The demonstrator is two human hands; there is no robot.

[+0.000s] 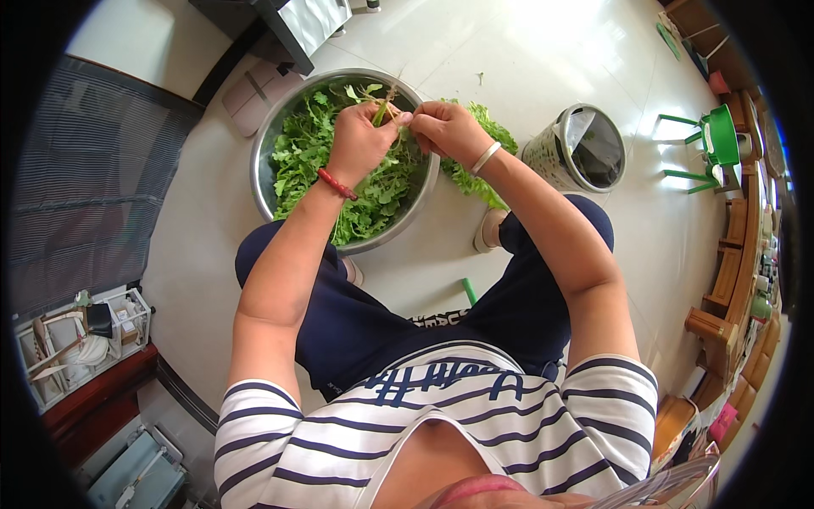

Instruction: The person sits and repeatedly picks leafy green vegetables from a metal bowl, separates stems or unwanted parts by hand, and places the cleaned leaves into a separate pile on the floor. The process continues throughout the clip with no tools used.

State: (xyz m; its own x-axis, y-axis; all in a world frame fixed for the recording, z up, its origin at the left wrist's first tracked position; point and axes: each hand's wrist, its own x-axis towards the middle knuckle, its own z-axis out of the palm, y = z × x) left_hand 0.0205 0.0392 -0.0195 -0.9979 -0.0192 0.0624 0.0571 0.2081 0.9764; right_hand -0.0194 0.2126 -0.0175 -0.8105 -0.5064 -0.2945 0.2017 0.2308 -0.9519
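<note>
A large round stainless steel basin [262, 210] on the floor holds a heap of leafy greens [311, 153]. Over its far right part, my left hand [364, 139] grips a leafy green stem with thin roots [383, 109], held between thumb and fingers. My right hand [448, 130] meets it at the fingertips above the basin's right rim, fingers pinched; whether it has hold of a piece of the stem is hidden. More frilly greens [486, 127] lie on the floor to the right, partly under my right wrist.
A patterned waste bin [547, 146] with a liner stands right of the loose greens. Beyond the basin are a flat pink object [245, 98] and dark-framed furniture [286, 38]. A green stool [722, 135] stands far right, near wooden furniture [725, 280]. My feet flank the floor by the basin.
</note>
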